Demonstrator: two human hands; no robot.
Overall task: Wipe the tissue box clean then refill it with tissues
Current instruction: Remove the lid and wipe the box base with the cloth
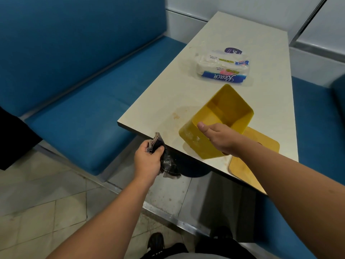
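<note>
- Nearest to you, your left hand [147, 159] has its fingers curled tight round a dark, crumpled, damp-looking cloth [164, 157], held just off the near corner of the pale rectangular laminate table [233, 43].
- Next, your right hand [217, 136] grips the near wall of the yellow plastic open-topped tissue box [229, 113], thumb over the rim, fingers hidden behind the wall. The box sits tilted on the table's near end, its mouth turned away from you.
- To wipe well, I would keep that grip firm, bring the cloth onto the whitish smears on the near outer wall, then work inside into the corners; a bunched cloth will likely miss them, so spread it first.
- Under your right forearm lies a flat yellow plastic lid [261, 146] at the table edge; mind you don't nudge it off.
- Farther along rests a clear plastic pack of white paper tissues with blue lettering [222, 68], well apart from the box, still to be used.
- Count: one cloth, one box, one lid, one tissue pack, one table.
</note>
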